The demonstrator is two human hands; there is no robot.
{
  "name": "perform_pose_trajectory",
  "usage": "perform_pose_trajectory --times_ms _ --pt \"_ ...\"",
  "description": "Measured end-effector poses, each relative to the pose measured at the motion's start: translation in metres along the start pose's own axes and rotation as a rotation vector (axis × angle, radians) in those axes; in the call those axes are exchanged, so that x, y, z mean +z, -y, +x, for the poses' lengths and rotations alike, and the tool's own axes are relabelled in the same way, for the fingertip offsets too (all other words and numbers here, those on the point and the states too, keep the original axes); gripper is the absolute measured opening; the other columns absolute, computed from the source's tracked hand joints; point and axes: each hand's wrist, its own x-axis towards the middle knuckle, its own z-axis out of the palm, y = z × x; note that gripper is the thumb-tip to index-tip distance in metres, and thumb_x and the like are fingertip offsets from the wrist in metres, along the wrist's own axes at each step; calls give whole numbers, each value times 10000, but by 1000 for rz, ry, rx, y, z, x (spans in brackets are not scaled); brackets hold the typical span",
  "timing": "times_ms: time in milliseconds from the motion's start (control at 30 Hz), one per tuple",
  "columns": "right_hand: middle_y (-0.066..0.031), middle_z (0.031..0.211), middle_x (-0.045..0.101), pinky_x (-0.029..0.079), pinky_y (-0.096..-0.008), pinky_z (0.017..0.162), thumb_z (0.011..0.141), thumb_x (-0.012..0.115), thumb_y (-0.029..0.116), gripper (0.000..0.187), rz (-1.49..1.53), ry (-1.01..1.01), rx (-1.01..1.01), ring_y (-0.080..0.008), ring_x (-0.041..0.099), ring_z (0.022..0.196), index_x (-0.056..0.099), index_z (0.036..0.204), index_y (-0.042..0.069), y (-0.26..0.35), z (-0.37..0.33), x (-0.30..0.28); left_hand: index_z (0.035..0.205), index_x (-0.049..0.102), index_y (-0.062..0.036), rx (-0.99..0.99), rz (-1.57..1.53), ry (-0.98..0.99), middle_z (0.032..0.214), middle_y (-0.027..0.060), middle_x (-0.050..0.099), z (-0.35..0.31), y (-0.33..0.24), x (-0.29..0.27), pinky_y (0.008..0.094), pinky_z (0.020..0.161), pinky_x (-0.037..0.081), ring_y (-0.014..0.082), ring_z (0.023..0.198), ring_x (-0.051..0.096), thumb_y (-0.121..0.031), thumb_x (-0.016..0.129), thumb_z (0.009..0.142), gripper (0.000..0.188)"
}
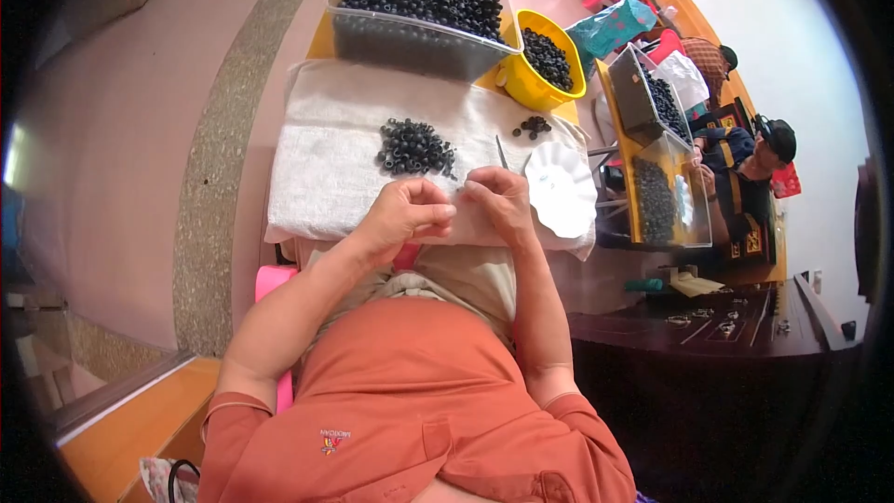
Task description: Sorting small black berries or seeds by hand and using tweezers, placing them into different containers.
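My left hand (407,220) is over the near part of the white cloth, its thumb and fingers pressed together in a pinch. Just to its right, my right hand (501,201) is also pinched; a tiny dark bit shows by its fingertips, too small to name. A thin pointed metal tool (501,151) sticks out beyond the right hand; whether the hand holds it or it lies on the cloth I cannot tell. Small black hollow ring-like parts (410,146) form a loose pile beyond my hands. A smaller black cluster (533,127) lies farther right.
A white scalloped dish (562,191) is right of my right hand on the cloth (321,154). Behind stand a clear bin (419,51) and a yellow tub (540,98), both holding black parts. More bins (675,224) and a seated person (745,163) are at the right.
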Motion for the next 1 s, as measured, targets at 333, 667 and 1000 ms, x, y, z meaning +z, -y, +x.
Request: perform_pose_trajectory --times_ms 333,667,1000 --pt "-29 932 678 519 -238 755 818 712 -35 78 -8 32 -146 -92 623 843 710 892 -10 -13 3 -5 926 616 -35 -13 -16 -5 860 39 641 0 2 0 288 726 596 130 755 656 -54 725 855 131" --pt "-17 850 692 544 -237 704 807 737 -19 99 -83 -26 -7 -92 642 765 718 904 -8 4 -1 2 929 624 -29 -13 -3 -20 856 45 645 0 -2 1 284 727 594 140 754 662 -50 722 851 127" --pt "-40 823 698 550 -236 685 815 742 7 132 52 37 64 -99 651 736 700 938 -19 5 -4 -1 919 632 -30 24 18 -25 859 50 649 -1 -3 0 273 708 594 140 740 662 -53 713 856 105"
